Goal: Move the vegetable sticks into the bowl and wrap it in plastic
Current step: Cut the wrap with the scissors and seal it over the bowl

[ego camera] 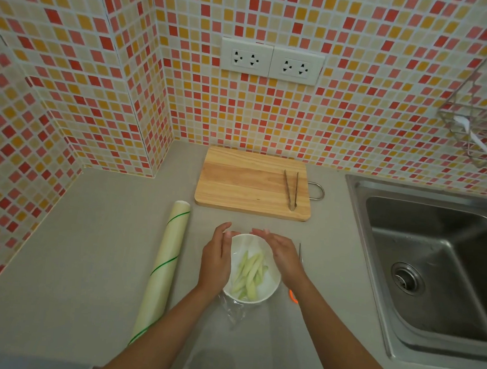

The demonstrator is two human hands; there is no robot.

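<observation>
A white bowl [267, 287] stands on the grey counter near me, with several pale green vegetable sticks [249, 274] lying in it. Clear plastic film [235, 309] lies over the bowl and bunches in wrinkles at its near side. My left hand [215, 260] presses flat against the bowl's left side. My right hand [285, 255] cups the far right rim, palm down on the film. Fingertips of both hands nearly meet over the far rim. A long roll of plastic wrap [163, 268] with green stripes lies to the left of the bowl.
A wooden cutting board [245, 181] sits by the tiled wall with metal tongs [291, 189] on its right part. Scissors with an orange handle [294, 296] lie right of the bowl, mostly under my right arm. A steel sink [432, 269] fills the right side. A wire rack [483, 114] hangs above it.
</observation>
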